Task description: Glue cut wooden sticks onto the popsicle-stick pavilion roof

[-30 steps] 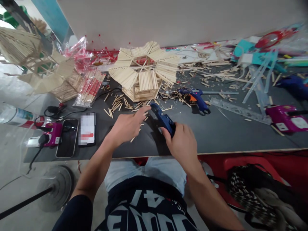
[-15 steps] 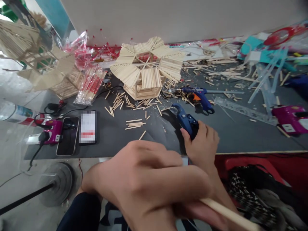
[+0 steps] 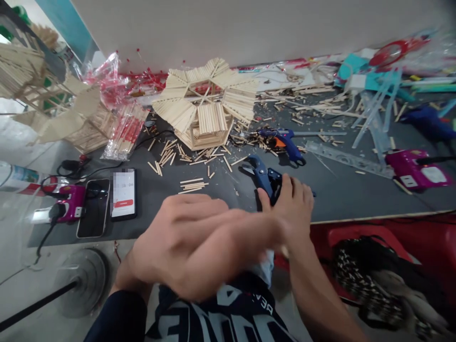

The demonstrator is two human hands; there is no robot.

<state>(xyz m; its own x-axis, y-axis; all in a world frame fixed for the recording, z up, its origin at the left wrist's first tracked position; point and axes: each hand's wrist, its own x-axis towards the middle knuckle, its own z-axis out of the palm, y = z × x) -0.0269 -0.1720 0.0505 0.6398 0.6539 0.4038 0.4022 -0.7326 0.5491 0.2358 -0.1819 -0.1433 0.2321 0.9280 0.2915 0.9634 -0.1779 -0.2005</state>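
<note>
My left hand is raised close to the camera over the table edge. Its fingers are closed, and a small pale end of a wooden stick pokes out beyond the fingertips; the rest is hidden. My right hand grips a blue hand cutter low on the table, its curved jaw pointing to the back left. Left of the cutter lie several short cut sticks side by side. Behind them stands a flower-shaped lantern frame of wooden sticks.
A blue glue gun lies behind the cutter, with a clear plastic strip to its right. Two phones, one a lit phone, and a purple power socket are at left. Another purple socket sits at right. Stick scraps litter the back.
My left hand left the area by the cutter jaw and came up toward the camera with a stick. My right hand moved right with the cutter and lowered it to the table.
</note>
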